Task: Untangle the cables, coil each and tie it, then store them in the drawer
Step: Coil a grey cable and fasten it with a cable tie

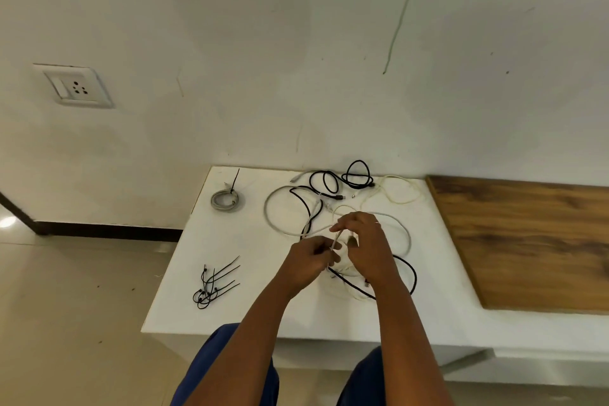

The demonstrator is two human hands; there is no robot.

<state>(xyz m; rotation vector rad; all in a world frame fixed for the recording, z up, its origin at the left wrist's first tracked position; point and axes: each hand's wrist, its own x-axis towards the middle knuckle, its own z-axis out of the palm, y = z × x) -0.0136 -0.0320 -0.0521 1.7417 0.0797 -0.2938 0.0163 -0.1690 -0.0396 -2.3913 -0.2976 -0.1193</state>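
The white worktop (pixel 230 300) is carrying a loose tangle of grey, black and cream cables (pixel 333 194) spreading from its middle to the far right, so most of the untangling, coiling and tying is lying ahead. One grey coil (pixel 225 200) is sitting tied at the far left, spare black zip ties (pixel 216 283) are waiting at the near left, and no drawer is showing. Both grips are working over the middle: the left hand (pixel 308 265) and right hand (pixel 364 244) are each pinching a grey cable end (pixel 336 242).

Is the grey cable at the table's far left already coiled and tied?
Coiled and tied: the grey cable lies in a tight ring, with a black zip tie sticking up from it.
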